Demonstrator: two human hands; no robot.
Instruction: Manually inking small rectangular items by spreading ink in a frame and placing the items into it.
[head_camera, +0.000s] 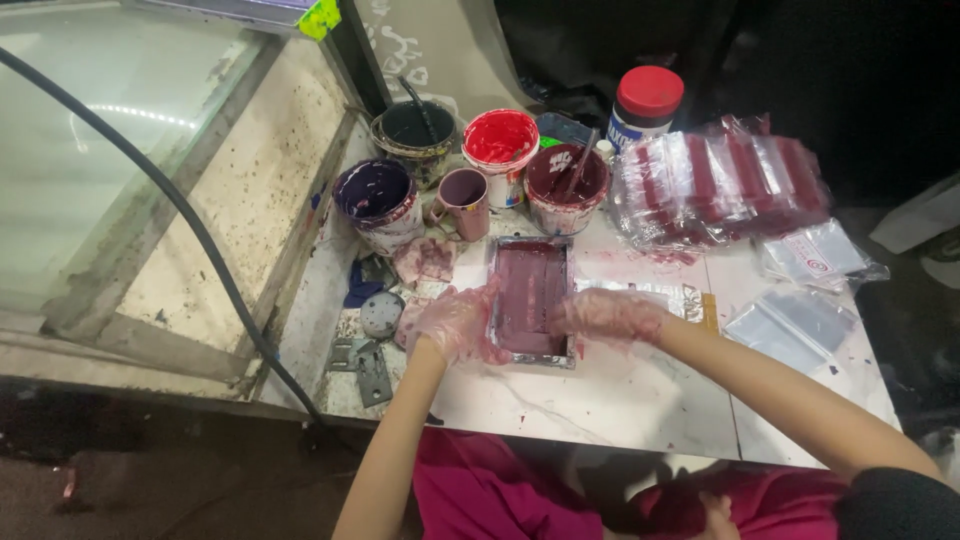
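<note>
A: What's biggest here?

B: The white marble-look worktop (640, 400), stained with paint. At its far right sits a stack of clear plastic packets with dark red blocks inside (720, 185); in front of that lie 2 flat clear plastic pouches (800, 300), 1 with a small red round mark.

A: And the pots?

B: 4 paint-smeared tubs (500, 145) and a small mauve mug (465, 200) along the far edge, with a red-lidded white jar (645, 105) behind them.

A: The hands?

B: Both wear thin clear gloves. The left hand (455, 325) curls around the left edge of a rectangular metal tray of dark maroon paste (532, 295) at the worktop's middle. The right hand (610, 315) grips the right edge.
</note>
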